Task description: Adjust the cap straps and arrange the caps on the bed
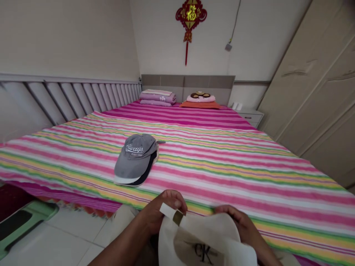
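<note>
A white baseball cap (222, 231) is held low in front of me, its back and inside turned toward me. Dark "CK" lettering shows through the rear opening. My left hand (163, 208) is closed at the cap's back strap (168, 210), by a brass-coloured buckle (178, 217). On the far side, my right hand (244, 225) grips the cap's edge, with part of its fingers hidden behind the fabric. Farther off on the bed lies a grey cap (135, 157) with white "Always" lettering, stacked over a dark cap and a pale one.
The bed (222, 170) has a striped sheet. Folded purple bedding (158, 98) and a pink-and-orange pile (200, 100) lie by the headboard (188, 83). A radiator-like railing (91, 98) runs along the left. A green stool (33, 220) stands at lower left, a nightstand (252, 116) at right.
</note>
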`<control>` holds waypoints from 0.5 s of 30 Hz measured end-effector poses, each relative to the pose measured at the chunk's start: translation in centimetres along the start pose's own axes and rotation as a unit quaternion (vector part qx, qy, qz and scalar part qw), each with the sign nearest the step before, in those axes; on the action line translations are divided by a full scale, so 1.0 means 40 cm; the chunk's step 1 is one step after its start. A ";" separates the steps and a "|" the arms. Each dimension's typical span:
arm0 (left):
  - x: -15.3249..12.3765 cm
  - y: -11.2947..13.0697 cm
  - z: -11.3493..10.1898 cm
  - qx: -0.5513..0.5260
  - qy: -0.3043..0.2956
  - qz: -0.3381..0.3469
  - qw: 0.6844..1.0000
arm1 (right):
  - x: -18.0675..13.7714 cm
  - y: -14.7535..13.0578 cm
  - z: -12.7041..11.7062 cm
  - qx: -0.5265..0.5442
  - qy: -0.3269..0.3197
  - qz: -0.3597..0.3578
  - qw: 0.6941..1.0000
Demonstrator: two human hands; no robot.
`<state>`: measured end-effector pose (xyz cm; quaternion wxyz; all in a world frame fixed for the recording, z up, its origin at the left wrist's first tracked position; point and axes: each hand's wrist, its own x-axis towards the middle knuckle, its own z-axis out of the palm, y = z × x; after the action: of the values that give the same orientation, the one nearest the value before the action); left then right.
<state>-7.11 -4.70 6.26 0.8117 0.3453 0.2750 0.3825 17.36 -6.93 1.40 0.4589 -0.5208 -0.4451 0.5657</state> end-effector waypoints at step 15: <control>-0.060 0.118 0.043 -0.088 0.034 0.005 0.996 | -0.050 -0.255 0.084 -0.091 -0.167 -0.185 0.964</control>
<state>-9.24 -5.04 11.38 0.8271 0.2612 0.2660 0.4207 14.64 -7.13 11.98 0.4253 -0.3673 -0.6532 0.5074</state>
